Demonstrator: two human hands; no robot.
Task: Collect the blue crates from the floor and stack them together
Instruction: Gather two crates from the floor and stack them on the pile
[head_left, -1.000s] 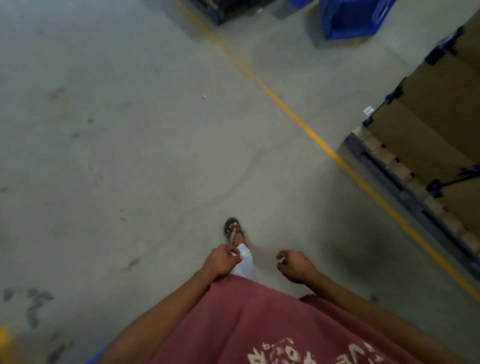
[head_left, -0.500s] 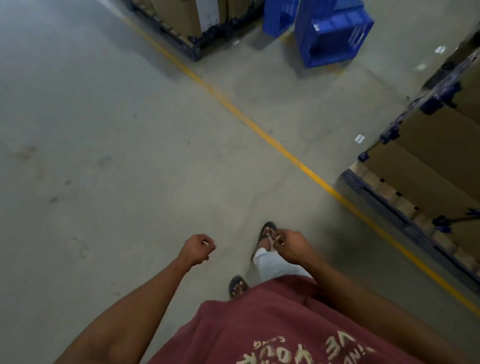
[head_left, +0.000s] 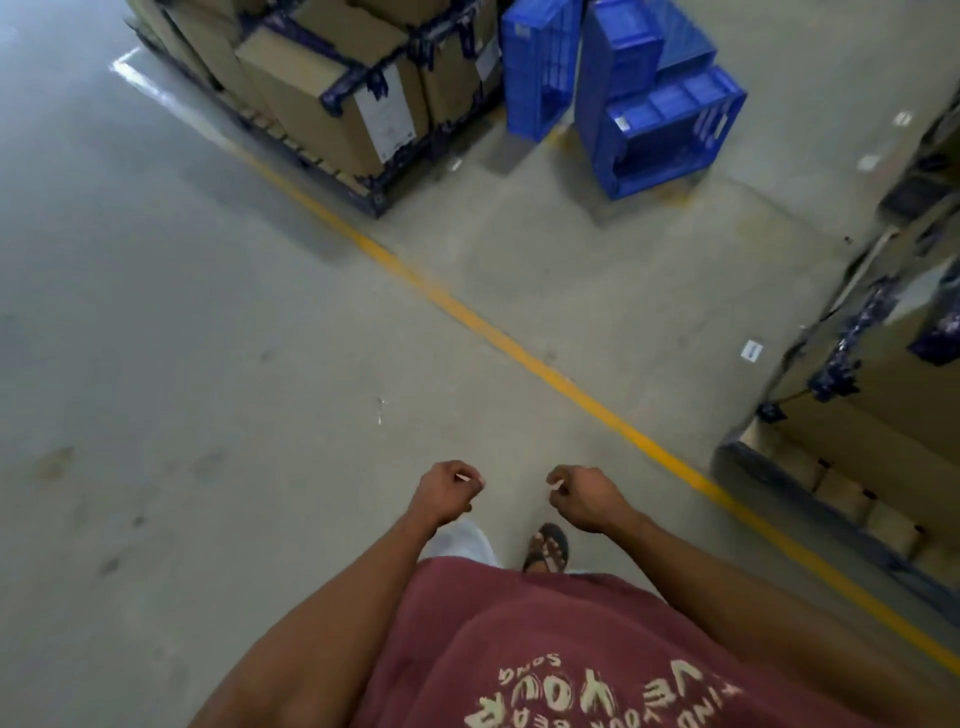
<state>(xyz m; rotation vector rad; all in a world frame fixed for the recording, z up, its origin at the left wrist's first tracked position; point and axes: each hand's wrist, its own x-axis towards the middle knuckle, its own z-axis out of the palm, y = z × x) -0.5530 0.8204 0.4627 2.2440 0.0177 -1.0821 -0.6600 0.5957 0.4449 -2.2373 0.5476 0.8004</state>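
Blue plastic crates stand on the floor at the top of the view. One crate lies on its side with its opening toward me, another rests on top of it, and a third crate stands on end to their left. My left hand and my right hand hang low in front of my red shirt, both loosely curled with nothing in them. Both hands are far from the crates.
A pallet of strapped cardboard boxes stands at the top left, beside the crates. Another loaded pallet fills the right edge. A yellow floor line runs diagonally between me and the crates. My sandalled foot steps forward on grey concrete.
I have walked forward and the view has tilted up, so the blue crates and the boxes at top left come more into view. My hands swing with each step and stay empty.
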